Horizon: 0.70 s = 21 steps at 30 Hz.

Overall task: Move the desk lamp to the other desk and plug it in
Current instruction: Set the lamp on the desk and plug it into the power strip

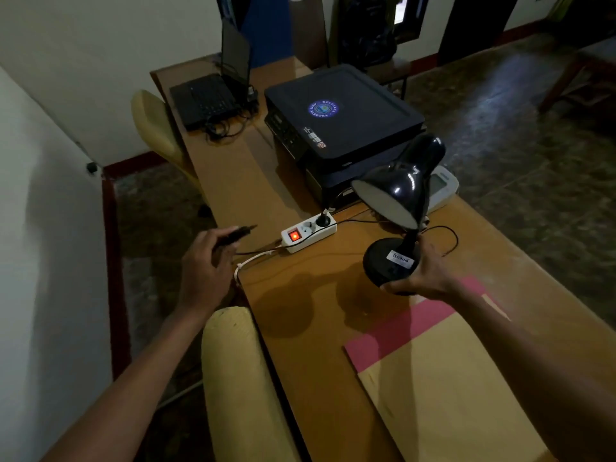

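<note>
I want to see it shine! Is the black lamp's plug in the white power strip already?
No, the left hand holds the black plug in the air, apart from the white power strip.

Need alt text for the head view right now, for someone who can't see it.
Over a wooden desk, the right hand holds a black desk lamp by its base, and the left hand holds its plug near a white power strip with a lit red switch. A printer sits behind.

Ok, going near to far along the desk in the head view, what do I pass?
Brown envelope → pink sheet → lamp base in the right hand → white power strip → black printer → open laptop.
</note>
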{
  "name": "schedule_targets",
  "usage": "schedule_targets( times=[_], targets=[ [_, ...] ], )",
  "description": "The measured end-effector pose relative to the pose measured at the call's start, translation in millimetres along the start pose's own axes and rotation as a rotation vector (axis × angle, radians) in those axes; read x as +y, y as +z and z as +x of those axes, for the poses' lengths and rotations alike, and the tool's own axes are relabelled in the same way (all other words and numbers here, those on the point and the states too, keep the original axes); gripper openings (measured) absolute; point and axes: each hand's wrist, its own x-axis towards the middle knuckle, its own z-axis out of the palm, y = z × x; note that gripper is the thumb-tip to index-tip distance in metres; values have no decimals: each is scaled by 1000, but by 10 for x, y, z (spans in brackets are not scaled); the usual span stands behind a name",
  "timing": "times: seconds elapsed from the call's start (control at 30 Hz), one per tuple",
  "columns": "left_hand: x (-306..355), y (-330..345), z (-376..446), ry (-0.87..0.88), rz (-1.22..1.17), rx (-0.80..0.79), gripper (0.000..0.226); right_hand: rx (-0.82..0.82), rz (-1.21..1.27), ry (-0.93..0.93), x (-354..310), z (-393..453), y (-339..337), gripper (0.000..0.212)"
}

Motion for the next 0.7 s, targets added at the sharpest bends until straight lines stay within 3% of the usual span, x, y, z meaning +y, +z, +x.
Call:
schedule_targets(
  times=[0.4,0.7],
  targets=[
    [209,123,-260,-143,-225,21,23,11,-130,-27,295,84,659,130],
    [558,-178,344,-244,-406,61,17,16,-187,-62,295,-28,938,134]
  ],
)
